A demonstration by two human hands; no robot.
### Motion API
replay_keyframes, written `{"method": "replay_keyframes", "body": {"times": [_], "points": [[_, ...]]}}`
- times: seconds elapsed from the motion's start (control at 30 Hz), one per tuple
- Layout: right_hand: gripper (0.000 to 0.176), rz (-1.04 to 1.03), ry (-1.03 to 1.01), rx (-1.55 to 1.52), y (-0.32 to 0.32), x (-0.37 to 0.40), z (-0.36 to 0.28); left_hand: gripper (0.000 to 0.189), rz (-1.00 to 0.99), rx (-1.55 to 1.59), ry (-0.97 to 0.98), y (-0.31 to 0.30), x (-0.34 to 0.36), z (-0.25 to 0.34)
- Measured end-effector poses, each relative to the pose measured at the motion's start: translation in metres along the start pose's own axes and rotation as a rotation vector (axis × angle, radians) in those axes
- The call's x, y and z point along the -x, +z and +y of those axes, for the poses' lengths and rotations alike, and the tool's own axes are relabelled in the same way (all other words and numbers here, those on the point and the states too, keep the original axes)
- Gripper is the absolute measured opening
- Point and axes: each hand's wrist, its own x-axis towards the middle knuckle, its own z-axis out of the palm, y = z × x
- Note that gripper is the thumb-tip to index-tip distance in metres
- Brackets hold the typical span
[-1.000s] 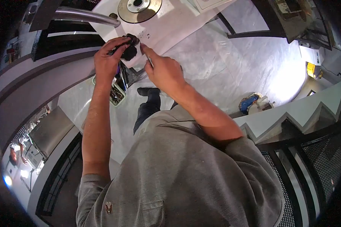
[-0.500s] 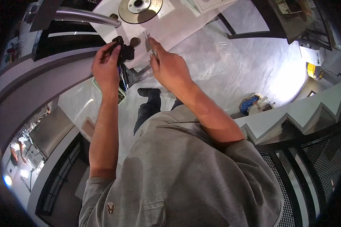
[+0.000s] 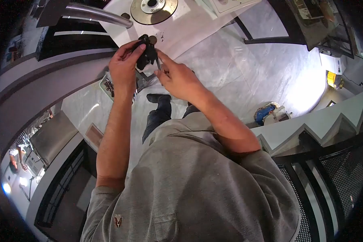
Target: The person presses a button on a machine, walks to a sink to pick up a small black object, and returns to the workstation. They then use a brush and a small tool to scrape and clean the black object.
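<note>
My left hand is closed around a black part that looks like a small brake caliper, held up over the table's near edge. A thin metal blade-like tool is gripped in my right hand, its end close against the part's right side. Whether it touches the part cannot be made out. Just beyond the part, a small round brownish piece lies on the white table. Farther back rests a brake disc with a bolted centre.
A metal tube reaches over the table from the left, near another small round piece. Below the table edge is a tray of tools. A blue item sits on the floor at right, by the zigzag stair side.
My left hand has moved right with the black part, now partly in front of the round piece. My right hand has lowered slightly, bringing the tool beside the part. The view has shifted slightly.
</note>
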Motion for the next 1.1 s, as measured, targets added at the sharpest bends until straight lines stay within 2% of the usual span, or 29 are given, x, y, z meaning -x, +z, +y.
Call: {"method": "replay_keyframes", "body": {"times": [0.07, 0.13, 0.23, 0.3, 0.4, 0.5, 0.57, 0.67, 0.73, 0.8, 0.97, 1.1], "points": [[0.053, -0.058, 0.032, 0.005, -0.011, 0.005, -0.003, 0.027, -0.021, -0.009, -0.004, -0.004, -0.001, 0.000], [0.051, -0.125, 0.063, 0.007, -0.019, 0.011, -0.004, 0.024, 0.067, 0.016, 0.056, -0.010, -0.001, -0.004], [0.050, -0.059, 0.018, -0.014, -0.026, 0.016, -0.009, 0.022, 0.128, -0.052, 0.125, -0.014, -0.003, -0.002], [0.044, 0.099, -0.013, 0.025, -0.028, 0.016, -0.015, 0.021, 0.116, -0.099, 0.123, -0.013, -0.006, -0.003], [0.043, 0.146, -0.052, 0.159, -0.014, 0.002, -0.003, 0.022, 0.142, -0.133, 0.105, -0.012, -0.003, -0.005], [0.043, 0.173, -0.116, 0.173, -0.004, -0.001, 0.000, 0.023, 0.209, -0.100, 0.066, -0.013, 0.005, 0.000], [0.045, 0.140, -0.084, 0.164, -0.003, -0.001, -0.001, 0.024, 0.244, -0.086, 0.021, -0.017, 0.009, -0.001], [0.047, 0.083, -0.040, 0.130, 0.005, 0.002, 0.003, 0.026, 0.086, -0.034, -0.052, -0.017, 0.008, -0.005], [0.048, 0.062, -0.029, 0.104, 0.008, 0.001, 0.003, 0.026, 0.074, -0.038, -0.040, -0.016, 0.003, -0.005], [0.049, 0.054, 0.018, -0.058, 0.010, 0.001, 0.002, 0.026, 0.060, -0.039, -0.030, -0.015, -0.001, -0.006], [0.050, 0.040, 0.030, -0.067, 0.004, -0.001, -0.003, 0.027, -0.005, 0.020, 0.053, -0.008, 0.001, -0.001], [0.049, 0.018, 0.061, -0.126, -0.002, -0.002, -0.004, 0.029, -0.011, 0.020, 0.030, -0.005, -0.001, 0.001]]}}
